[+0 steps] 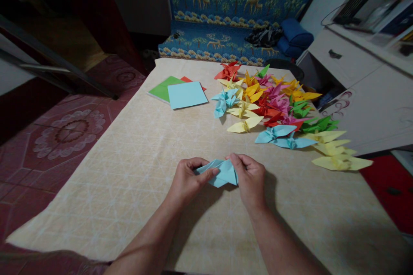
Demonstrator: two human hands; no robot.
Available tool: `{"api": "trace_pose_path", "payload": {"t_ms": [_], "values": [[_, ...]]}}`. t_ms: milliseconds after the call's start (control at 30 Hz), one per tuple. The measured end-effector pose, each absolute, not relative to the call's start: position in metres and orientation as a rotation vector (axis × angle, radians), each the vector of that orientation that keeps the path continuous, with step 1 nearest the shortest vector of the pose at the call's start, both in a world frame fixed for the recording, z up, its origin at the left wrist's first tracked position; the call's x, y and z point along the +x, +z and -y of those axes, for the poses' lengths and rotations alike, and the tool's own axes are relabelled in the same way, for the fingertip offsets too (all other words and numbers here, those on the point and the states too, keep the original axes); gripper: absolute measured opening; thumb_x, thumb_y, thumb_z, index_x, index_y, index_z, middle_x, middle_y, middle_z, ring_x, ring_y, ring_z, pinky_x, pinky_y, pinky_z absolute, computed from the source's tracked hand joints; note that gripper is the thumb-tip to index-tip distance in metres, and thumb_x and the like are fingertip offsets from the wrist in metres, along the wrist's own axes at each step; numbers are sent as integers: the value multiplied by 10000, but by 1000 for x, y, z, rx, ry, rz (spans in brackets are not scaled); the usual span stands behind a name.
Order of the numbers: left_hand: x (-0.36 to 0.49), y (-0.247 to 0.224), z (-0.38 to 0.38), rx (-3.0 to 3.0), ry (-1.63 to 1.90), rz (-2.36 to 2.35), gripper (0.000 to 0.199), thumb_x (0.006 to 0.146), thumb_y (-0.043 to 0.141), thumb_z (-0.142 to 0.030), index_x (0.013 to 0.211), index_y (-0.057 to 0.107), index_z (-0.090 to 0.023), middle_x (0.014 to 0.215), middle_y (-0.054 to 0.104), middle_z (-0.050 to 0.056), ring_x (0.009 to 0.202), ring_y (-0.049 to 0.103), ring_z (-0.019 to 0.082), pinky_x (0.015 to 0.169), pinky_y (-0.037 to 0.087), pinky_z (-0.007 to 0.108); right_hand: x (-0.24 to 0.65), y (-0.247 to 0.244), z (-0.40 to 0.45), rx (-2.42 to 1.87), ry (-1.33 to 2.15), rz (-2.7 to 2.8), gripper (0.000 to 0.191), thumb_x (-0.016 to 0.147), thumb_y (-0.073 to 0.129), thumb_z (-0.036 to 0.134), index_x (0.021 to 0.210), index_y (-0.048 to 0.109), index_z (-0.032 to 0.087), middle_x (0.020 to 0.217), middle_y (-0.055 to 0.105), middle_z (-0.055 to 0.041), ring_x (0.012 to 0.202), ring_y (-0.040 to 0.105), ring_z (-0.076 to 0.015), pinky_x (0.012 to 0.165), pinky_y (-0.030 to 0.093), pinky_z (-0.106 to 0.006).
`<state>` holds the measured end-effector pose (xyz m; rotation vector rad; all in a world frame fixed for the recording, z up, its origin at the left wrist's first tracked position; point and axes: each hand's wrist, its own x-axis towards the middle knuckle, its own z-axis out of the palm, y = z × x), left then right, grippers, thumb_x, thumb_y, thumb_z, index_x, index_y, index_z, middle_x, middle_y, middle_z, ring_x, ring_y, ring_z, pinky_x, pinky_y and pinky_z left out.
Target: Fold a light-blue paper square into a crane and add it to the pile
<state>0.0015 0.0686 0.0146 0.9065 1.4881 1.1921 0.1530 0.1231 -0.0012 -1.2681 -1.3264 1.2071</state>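
Observation:
A partly folded sheet of light blue origami paper is held between my two hands, just above the middle of the table. My left hand grips its left end, the thumb lying across the front face. At the right end, my right hand pinches the edge between thumb and fingers. Creases and pointed flaps show on the paper; the fingers behind it are partly hidden. Beyond my hands, to the right, lie several folded paper cranes in yellow, blue, red, pink, orange and green.
Flat square paper sheets in blue, green and red lie at the far left of the cloth-covered table. Behind the table stands a sofa with a deer-patterned cover. A white cabinet is on the right.

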Motion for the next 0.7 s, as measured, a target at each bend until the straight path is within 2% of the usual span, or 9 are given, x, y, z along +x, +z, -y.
{"api": "trace_pose_path", "payload": {"t_ms": [133,200,267,367,500,600,700], "values": [[0,12,-69,833,1243,-1522,276,649,825,-359,644,720,-104,566,649,50,510,526,112,496,378,221,157,-7,-127,-1258,1238,1301,379,850,594,521,799,738,173,719,732,-60,640,662,-193,554,507,-263],[-1,11,-70,768,1296,-1543,292,634,835,-374,662,725,-105,566,648,43,504,515,106,491,375,216,156,-6,-127,-1225,1297,1313,327,804,656,501,902,728,198,803,749,-62,712,691,-211,597,538,-277],[-2,10,-71,707,1345,-1545,303,622,844,-384,692,734,-110,601,665,44,529,531,110,514,397,216,153,-3,-126,-1175,1384,1316,370,715,758,427,1010,692,214,857,755,-60,744,709,-220,627,564,-293],[-4,8,-71,662,1378,-1548,317,617,849,-395,704,738,-111,635,677,48,564,550,116,549,416,220,149,0,-123,-1141,1497,1284,473,672,795,365,1089,637,207,813,748,-45,621,699,-193,567,567,-287],[-6,5,-71,662,1372,-1548,347,657,822,-433,766,759,-109,663,677,53,583,541,114,560,409,217,149,3,-121,-1160,1532,1223,363,776,695,459,1013,656,187,718,722,-19,487,653,-156,470,533,-250],[-7,5,-70,691,1362,-1547,383,724,759,-483,791,764,-106,625,642,44,551,494,101,515,357,207,151,2,-121,-1145,1521,1200,329,798,673,474,946,671,180,720,718,-23,496,651,-157,461,535,-247],[-8,7,-70,742,1349,-1555,422,780,690,-522,760,750,-104,564,579,22,513,432,89,474,289,201,152,-2,-121,-1124,1519,1203,339,748,723,426,974,651,183,733,732,-31,545,674,-179,491,556,-264]]}}
